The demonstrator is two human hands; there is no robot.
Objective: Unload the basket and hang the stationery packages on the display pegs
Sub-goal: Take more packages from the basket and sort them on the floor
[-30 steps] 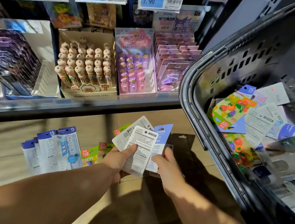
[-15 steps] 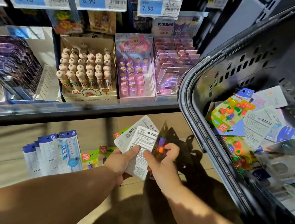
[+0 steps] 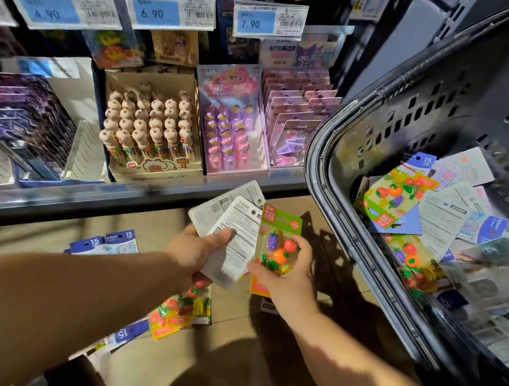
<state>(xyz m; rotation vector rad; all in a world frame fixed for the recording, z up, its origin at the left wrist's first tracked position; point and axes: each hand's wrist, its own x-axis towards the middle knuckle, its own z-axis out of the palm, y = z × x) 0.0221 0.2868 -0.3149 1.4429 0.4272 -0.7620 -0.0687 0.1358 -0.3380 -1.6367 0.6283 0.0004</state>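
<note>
Basket (image 3: 323, 183) walls, dark and slotted, fill the right side of my view, with a loose heap of stationery packages (image 3: 445, 219) lying inside, many of them face down. Just left of the basket rim I see my right hand (image 3: 287, 276) holding a fruit eraser package (image 3: 278, 245), fingers (image 3: 303, 252) curled round its right edge and thumb on its lower left. Further left of the basket, just beside that package, my left hand (image 3: 193, 249) grips a fan of white-backed packages (image 3: 237, 233), thumb pressed on the front one; I cannot tell how the other fingers lie behind. Below both hands, left of the basket, more packages (image 3: 184, 310) lie on the floor (image 3: 222, 368). Up and left of the basket, a shelf (image 3: 115, 196) carries a box of pens (image 3: 151, 126) under blue price tags (image 3: 156, 12).
</note>
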